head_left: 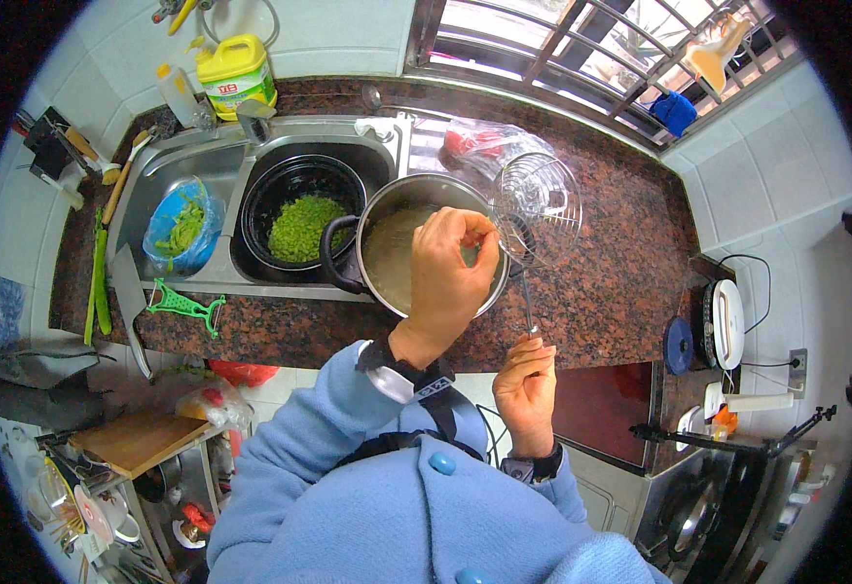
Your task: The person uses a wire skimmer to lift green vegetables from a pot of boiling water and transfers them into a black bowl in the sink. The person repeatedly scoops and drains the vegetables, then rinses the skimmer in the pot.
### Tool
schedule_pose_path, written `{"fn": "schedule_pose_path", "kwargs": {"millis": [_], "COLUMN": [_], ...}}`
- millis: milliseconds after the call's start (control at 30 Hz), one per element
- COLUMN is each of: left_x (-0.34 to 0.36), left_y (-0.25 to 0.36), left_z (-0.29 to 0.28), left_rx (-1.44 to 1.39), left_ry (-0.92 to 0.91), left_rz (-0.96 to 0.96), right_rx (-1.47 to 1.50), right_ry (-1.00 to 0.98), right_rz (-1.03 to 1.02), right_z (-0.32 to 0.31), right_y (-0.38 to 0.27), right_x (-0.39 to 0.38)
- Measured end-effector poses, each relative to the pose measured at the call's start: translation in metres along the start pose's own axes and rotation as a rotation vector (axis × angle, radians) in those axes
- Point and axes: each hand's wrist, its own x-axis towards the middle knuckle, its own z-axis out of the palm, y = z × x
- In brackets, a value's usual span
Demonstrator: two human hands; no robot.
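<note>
Water, cloudy and pale, half filled the steel pot (401, 255) on the granite counter (620, 273), and that pot serves as the landmark. Above its mouth hovered the left hand (445, 277), fingers (465, 229) pinched together at the tips; whether anything small lay between them could not be told. Just right of the pot, the wire skimmer (538, 209) stood tilted over the rim with its basket showing nothing in it, and the right hand (526, 387) gripped the end of its thin handle near the counter's front edge, fingers closed round it.

Left of the pot, in the sink (221, 156), sat a black bowl (301, 219) heaped with chopped green vegetable, apparently cut and ready but not yet in the water. Further left, a blue bag (181, 226) held green trimmings. By that showing the cutting looked finished, while cooking or blanching the greens had not begun. Behind the pot lay a clear bag (489, 141) with something red inside.
</note>
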Motion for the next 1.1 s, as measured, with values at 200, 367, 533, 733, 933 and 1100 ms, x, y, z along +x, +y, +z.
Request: {"fn": "schedule_pose_path", "kwargs": {"millis": [200, 367, 533, 733, 933, 1100], "left_x": [0.002, 0.0, 0.002, 0.0, -0.001, 0.0], "left_y": [-0.02, -0.023, -0.007, 0.003, 0.003, -0.006], "left_z": [-0.013, -0.024, -0.014, -0.007, -0.003, -0.001], "left_rx": [0.401, 0.563, 0.022, -0.037, -0.023, 0.068], "left_ry": [-0.165, -0.294, -0.087, -0.008, 0.001, -0.014], "left_rz": [0.013, 0.028, -0.076, -0.038, -0.055, -0.067], "right_rx": [0.053, 0.063, 0.048, 0.015, -0.053, -0.084], "right_ry": [-0.006, 0.012, 0.012, 0.022, 0.002, -0.022], "right_rz": [0.008, 0.026, 0.012, -0.004, -0.026, -0.051], "right_z": [0.002, 0.002, 0.001, 0.001, -0.002, -0.004], "right_y": [0.001, -0.001, -0.002, -0.003, -0.005, -0.006], "right_x": [-0.001, -0.001, 0.001, 0.001, 0.0, 0.0]}}
